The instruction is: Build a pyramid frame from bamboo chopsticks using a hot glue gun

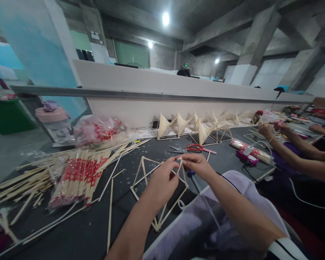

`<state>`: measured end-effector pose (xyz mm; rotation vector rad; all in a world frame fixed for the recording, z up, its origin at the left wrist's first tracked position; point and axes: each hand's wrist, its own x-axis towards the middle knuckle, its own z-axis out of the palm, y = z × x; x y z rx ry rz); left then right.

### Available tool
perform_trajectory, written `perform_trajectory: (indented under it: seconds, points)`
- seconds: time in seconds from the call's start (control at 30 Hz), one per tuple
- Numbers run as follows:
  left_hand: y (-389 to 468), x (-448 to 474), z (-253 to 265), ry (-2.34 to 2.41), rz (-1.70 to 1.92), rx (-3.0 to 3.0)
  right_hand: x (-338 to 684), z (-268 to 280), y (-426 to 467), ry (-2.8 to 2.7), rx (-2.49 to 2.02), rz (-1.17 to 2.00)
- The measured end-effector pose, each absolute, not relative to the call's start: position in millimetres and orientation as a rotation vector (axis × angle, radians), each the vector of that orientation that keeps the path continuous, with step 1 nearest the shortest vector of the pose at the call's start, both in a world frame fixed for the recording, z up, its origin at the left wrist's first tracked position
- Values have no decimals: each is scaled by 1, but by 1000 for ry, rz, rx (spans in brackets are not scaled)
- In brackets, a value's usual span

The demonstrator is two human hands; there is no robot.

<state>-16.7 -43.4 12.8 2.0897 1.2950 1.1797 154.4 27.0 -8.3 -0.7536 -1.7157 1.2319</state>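
A frame of thin wooden sticks (144,168) sits on the dark tabletop before me, joined at its corners. My left hand (164,180) pinches the frame's upper corner from the left. At that same corner the fingertips of my right hand (196,165) are closed on the joint. A whitish blob shows there, partly hidden by my fingers. Just below my right hand lies a blue tool with a long clear rod (207,206); the hand covers part of it. Beyond my hands are red-handled scissors (195,147), beside a pink-handled tool (209,151).
Bagged sticks with red wrappers (78,173) and loose sticks (24,182) cover the left side. Finished-looking stick models (203,131) line the back by the partition. At right are a magenta device (247,157), a packet of sticks (251,151) and co-workers' arms (295,153).
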Motion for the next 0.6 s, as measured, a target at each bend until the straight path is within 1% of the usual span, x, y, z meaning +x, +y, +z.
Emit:
perform_trajectory:
  seconds: [0.2,0.6]
  points:
    - [-44,-17,11,1350,1118,2067,154,-10,27,-1746,-740,1202]
    - [-38,-16,5,1327,1186,1997,152,-9,21,-1797,-727,1093]
